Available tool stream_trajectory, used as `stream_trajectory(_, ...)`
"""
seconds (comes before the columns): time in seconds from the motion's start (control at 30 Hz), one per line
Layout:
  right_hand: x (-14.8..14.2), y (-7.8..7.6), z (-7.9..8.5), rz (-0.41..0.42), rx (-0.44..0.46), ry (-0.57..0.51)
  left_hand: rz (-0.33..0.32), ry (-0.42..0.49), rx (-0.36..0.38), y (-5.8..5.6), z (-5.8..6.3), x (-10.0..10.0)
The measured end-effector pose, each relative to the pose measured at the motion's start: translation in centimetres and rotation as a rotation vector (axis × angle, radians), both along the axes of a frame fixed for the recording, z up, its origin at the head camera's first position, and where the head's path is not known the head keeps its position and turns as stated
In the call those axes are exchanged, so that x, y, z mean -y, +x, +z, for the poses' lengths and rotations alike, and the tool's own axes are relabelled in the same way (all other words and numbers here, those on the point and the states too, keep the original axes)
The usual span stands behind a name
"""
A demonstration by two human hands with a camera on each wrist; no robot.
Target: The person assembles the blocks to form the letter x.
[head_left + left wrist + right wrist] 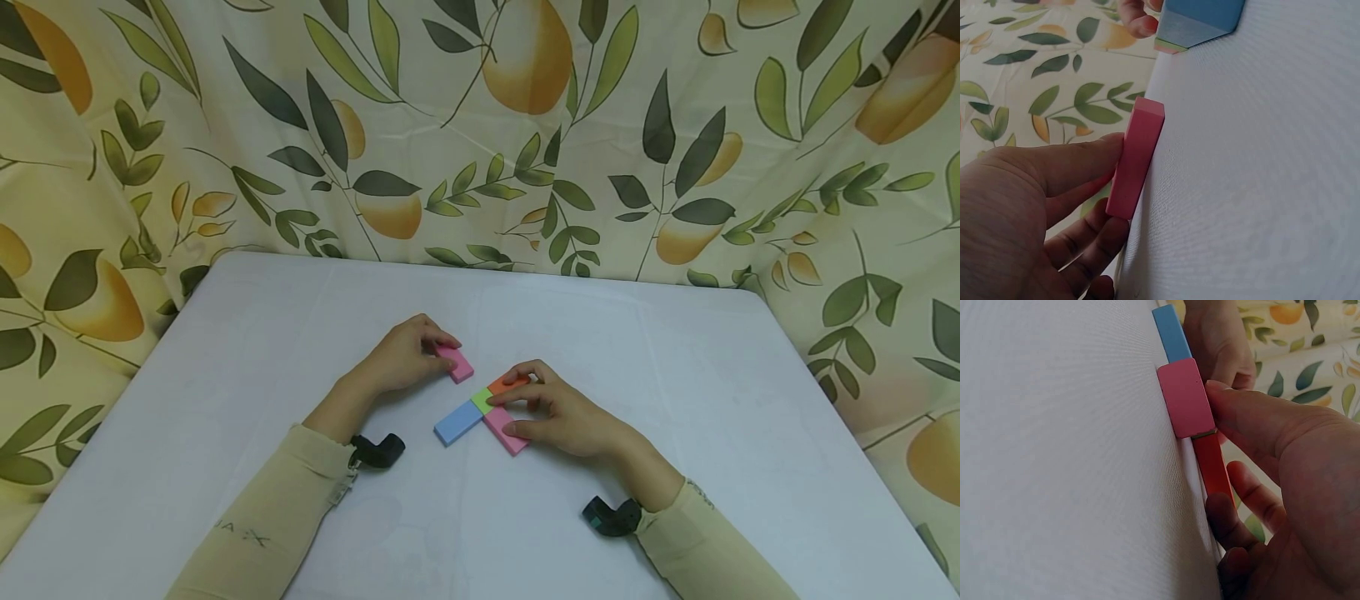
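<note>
My left hand (405, 358) pinches a pink block (1139, 156) between thumb and fingers, low over the table, left of a group of joined blocks. The group has a blue block (457, 422) at the near left, a small green block (482, 399) at the middle, an orange block (1213, 464) beyond it and a second pink block (1186, 399) toward the near right. Over this group spreads my right hand (573, 412), its thumb touching the second pink block and its index finger reaching the green one. Its other fingers are at the orange block, partly covering it.
A white-covered table (300, 308) carries the blocks. Behind it hangs a leaf-and-fruit patterned cloth (465, 158). Each wrist wears a black camera, one at the left wrist (380, 451) and one at the right (611, 517), both low over the tabletop.
</note>
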State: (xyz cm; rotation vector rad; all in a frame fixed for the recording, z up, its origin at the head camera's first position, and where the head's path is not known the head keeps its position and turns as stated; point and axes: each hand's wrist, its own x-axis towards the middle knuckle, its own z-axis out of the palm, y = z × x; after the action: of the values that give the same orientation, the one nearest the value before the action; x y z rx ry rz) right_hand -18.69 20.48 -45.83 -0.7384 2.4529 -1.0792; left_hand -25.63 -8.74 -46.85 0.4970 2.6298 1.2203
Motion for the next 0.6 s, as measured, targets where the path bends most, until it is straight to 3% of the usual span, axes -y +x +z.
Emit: stream_trajectory(0.6,0.02,-0.01,-0.02,0.000,0.001,0.003,-0.018,0.005,-0.002,-0.05,-0.05,0.00)
